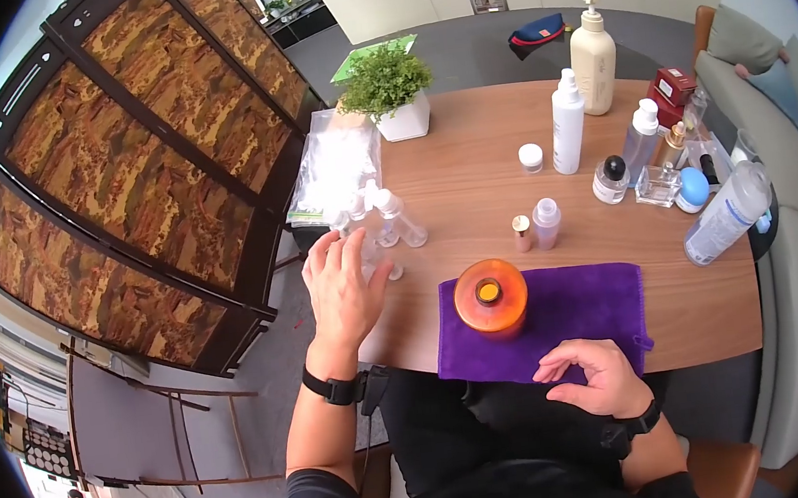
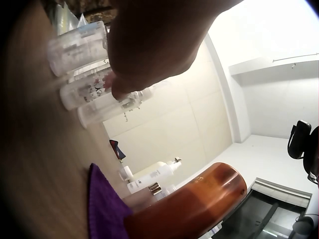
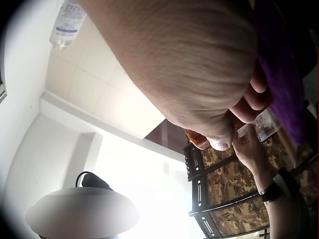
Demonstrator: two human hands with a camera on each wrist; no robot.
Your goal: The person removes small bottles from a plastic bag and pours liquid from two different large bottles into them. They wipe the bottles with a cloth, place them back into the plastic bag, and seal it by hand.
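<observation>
My left hand [image 1: 340,289] is at the table's left side, right at a group of small clear bottles [image 1: 403,221], thumb and fingers spread apart. In the left wrist view the hand overlaps the upper ends of these upright clear bottles [image 2: 82,92], and its fingertips are partly hidden. An amber bottle [image 1: 493,312] with a dark-rimmed open neck stands on a purple cloth [image 1: 585,302]. At the cloth's front edge lies my right hand [image 1: 592,374], fingers loosely bent and holding nothing. In the right wrist view its palm hides most of the amber bottle.
Behind the cloth stand a small lilac bottle [image 1: 547,223], a gold-capped vial [image 1: 522,233] and a white jar [image 1: 530,157]. Pump bottles [image 1: 595,58] and other toiletries crowd the right side. A potted plant [image 1: 391,84] and a plastic bag [image 1: 337,163] are at the back left.
</observation>
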